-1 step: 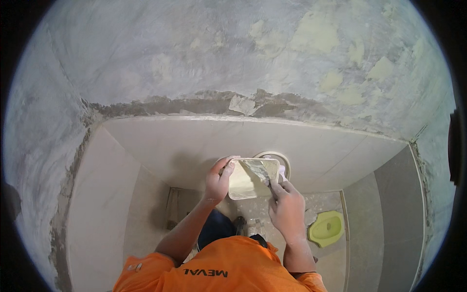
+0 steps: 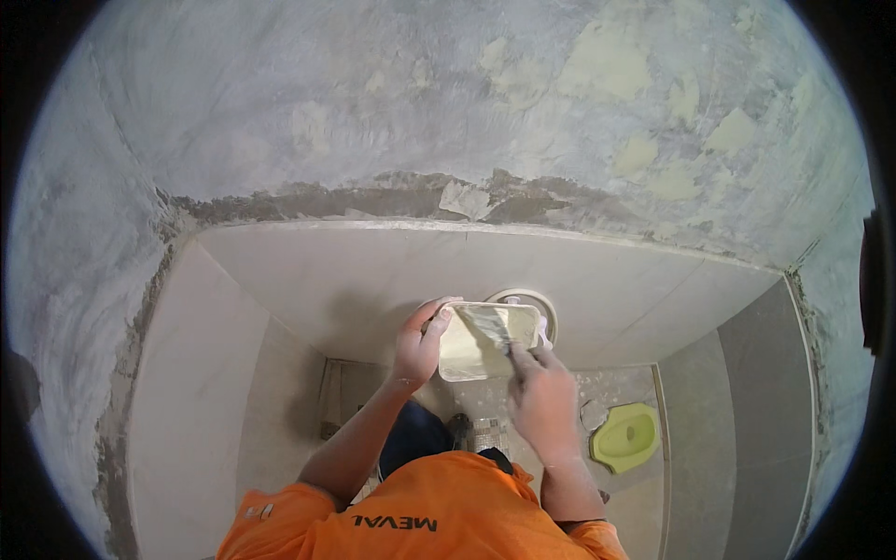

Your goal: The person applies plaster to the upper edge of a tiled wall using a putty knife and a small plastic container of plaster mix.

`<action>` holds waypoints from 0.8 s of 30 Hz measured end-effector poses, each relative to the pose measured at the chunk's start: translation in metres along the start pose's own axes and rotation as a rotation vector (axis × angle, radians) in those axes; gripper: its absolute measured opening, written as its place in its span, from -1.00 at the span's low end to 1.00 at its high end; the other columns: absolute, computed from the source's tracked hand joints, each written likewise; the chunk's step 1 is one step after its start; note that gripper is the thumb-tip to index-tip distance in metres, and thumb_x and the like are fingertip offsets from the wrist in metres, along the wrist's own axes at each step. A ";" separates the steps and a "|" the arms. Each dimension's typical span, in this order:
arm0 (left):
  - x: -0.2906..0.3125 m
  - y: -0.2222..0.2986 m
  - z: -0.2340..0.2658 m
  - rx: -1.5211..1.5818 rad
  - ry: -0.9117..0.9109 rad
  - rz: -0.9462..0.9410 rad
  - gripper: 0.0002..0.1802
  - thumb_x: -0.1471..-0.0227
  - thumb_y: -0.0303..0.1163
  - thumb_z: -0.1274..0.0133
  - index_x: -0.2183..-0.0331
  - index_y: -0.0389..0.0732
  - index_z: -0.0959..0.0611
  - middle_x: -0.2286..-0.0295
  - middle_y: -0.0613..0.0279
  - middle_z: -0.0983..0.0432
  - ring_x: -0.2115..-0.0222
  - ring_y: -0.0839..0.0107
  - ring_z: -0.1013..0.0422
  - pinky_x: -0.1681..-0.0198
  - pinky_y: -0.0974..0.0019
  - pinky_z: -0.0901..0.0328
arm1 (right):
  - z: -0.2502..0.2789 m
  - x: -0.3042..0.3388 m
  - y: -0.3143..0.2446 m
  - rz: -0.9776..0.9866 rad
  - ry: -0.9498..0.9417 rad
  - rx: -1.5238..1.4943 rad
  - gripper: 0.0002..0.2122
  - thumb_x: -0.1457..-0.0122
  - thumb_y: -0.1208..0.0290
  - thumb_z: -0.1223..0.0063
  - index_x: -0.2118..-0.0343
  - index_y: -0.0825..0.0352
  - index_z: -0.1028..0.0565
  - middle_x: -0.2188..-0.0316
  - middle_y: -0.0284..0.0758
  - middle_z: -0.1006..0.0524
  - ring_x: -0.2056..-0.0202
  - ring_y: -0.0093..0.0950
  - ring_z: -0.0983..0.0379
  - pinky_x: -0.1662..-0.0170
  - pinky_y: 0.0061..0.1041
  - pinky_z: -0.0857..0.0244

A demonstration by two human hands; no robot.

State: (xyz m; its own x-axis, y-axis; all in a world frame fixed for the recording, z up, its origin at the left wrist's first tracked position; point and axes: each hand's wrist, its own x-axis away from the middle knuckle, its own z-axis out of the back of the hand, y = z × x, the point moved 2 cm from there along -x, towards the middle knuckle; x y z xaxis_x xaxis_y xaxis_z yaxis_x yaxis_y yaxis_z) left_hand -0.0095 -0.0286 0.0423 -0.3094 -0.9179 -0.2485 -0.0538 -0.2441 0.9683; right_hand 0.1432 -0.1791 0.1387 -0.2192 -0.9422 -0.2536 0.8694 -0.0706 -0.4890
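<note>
My left hand (image 2: 420, 347) grips the left rim of a shallow white tray (image 2: 455, 364), with the thumb over the edge. Pale, creamy paste appears to coat the inside of the tray. In my right hand (image 2: 544, 397) is a putty knife, its handle wrapped by my fingers. The knife's wide blade (image 2: 485, 322) lies inside the tray, angled up toward the far left corner and slightly blurred. Paste on the blade cannot be told apart clearly. Pale dust marks both hands and forearms.
Behind the tray's right side shows a round white rim (image 2: 551, 313) with pinkish parts. A yellow-green squat toilet (image 2: 611, 451) sits in the floor at right. Ahead, light tiles (image 2: 280, 271) end below a rough grey plaster wall (image 2: 373, 112) with pale patches.
My right hand has shifted slightly left and toward me, drawing the putty knife a little across the tray. My left hand and the tray have hardly moved.
</note>
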 end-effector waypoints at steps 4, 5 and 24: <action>-0.012 0.006 0.003 0.143 -0.089 0.068 -0.65 -0.33 -0.38 0.07 -0.01 -0.38 -0.64 0.10 0.20 -0.63 0.07 0.51 -0.47 -0.10 0.37 -0.31 | -0.033 0.011 -0.021 0.133 0.000 0.144 -0.52 -0.03 0.57 -0.08 -0.10 0.33 -0.51 0.26 -0.16 -0.46 0.21 -0.15 -0.51 0.29 -0.18 -0.45; -0.016 0.005 0.006 0.183 -0.094 0.094 -0.64 -0.34 -0.38 0.07 -0.01 -0.38 -0.64 0.10 0.21 -0.63 0.07 0.51 -0.47 -0.10 0.36 -0.31 | -0.033 0.012 -0.022 0.133 -0.060 0.212 -0.50 -0.05 0.55 -0.09 -0.14 0.31 -0.47 0.23 -0.19 -0.41 0.15 -0.20 -0.48 0.28 -0.23 -0.46; -0.014 0.006 0.056 0.213 -0.025 0.078 -0.61 -0.30 -0.34 0.07 -0.01 -0.35 -0.67 0.12 0.19 -0.65 0.10 0.51 -0.49 -0.07 0.37 -0.33 | -0.030 0.005 -0.056 0.503 -0.113 0.496 -0.56 -0.08 0.47 -0.06 -0.09 0.28 -0.53 0.25 -0.32 -0.47 0.24 -0.35 -0.49 0.38 -0.40 -0.46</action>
State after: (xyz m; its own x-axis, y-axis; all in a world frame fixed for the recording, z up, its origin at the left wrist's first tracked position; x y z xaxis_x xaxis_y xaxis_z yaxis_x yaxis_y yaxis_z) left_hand -0.0583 0.0007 0.0530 -0.3441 -0.9225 -0.1747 -0.2272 -0.0987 0.9688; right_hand 0.0802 -0.1701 0.1397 0.2855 -0.9258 -0.2479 0.9578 0.2663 0.1085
